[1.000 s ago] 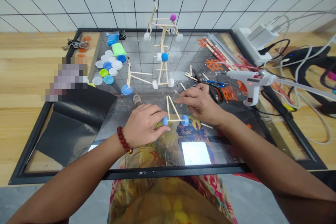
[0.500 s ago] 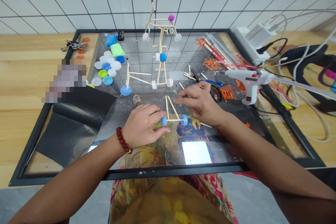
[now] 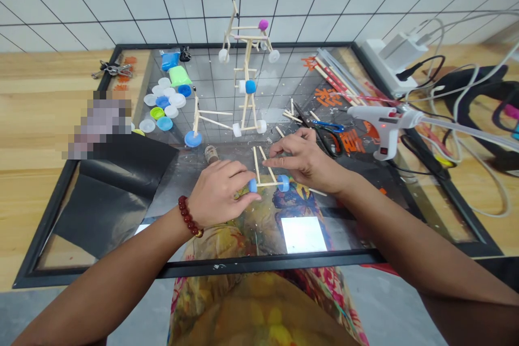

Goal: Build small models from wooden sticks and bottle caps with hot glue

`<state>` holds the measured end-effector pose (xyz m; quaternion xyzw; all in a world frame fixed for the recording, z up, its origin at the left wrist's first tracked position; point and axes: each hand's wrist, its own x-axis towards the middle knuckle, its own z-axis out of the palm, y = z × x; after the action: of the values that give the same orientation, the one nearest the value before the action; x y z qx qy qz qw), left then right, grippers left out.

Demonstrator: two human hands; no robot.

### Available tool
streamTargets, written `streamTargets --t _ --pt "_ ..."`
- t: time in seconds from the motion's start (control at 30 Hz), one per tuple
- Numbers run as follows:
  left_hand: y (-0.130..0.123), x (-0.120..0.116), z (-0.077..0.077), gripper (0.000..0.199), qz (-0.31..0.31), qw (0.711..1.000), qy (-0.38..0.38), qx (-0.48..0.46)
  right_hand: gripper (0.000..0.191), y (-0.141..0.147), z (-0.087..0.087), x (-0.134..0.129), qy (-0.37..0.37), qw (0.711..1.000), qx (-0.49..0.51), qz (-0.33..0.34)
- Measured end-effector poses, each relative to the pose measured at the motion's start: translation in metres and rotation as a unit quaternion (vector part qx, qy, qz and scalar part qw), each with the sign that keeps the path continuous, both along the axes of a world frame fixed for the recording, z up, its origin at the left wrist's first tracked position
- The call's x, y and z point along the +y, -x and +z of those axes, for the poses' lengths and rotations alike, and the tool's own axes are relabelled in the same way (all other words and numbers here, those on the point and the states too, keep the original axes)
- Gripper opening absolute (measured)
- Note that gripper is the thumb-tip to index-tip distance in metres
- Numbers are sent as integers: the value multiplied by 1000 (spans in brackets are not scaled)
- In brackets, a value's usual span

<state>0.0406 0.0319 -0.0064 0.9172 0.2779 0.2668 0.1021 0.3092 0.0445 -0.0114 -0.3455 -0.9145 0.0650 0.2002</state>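
Observation:
My left hand (image 3: 222, 192), with a beaded bracelet at the wrist, has thumb and index finger around a blue cap wheel (image 3: 252, 186). This wheel sits at the left end of a thin wooden axle stick (image 3: 268, 184); a second blue cap wheel (image 3: 283, 183) is at its right end. Two wooden sticks rise from the axle, a left stick (image 3: 256, 165) and a slanted right stick (image 3: 267, 164), their far ends close but apart. My right hand (image 3: 302, 159) is beside the slanted stick, fingers partly bent and apart, one fingertip at or against it.
Beyond the hands stand a stick model with white wheels (image 3: 249, 86) and a stick piece on a blue cap (image 3: 193, 139). Loose caps (image 3: 164, 123) and black sheets (image 3: 109, 200) lie left. Scissors (image 3: 330, 143), a glue gun (image 3: 379, 124) and a power strip (image 3: 389, 73) with cables are right.
My right hand has shifted slightly left, bringing a fingertip up to the slanted stick. The far ends of the two sticks stand a little wider apart. My left hand stays at the wheel.

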Motion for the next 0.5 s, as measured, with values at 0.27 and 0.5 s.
streamTargets --t 0.27,0.5 --pt "0 0 -2 26 4 1000 5 12 35 0 1 6 1 1000 3 23" --pt "0 0 -1 25 11 1000 8 10 28 0 1 7 -3 999 22 28"
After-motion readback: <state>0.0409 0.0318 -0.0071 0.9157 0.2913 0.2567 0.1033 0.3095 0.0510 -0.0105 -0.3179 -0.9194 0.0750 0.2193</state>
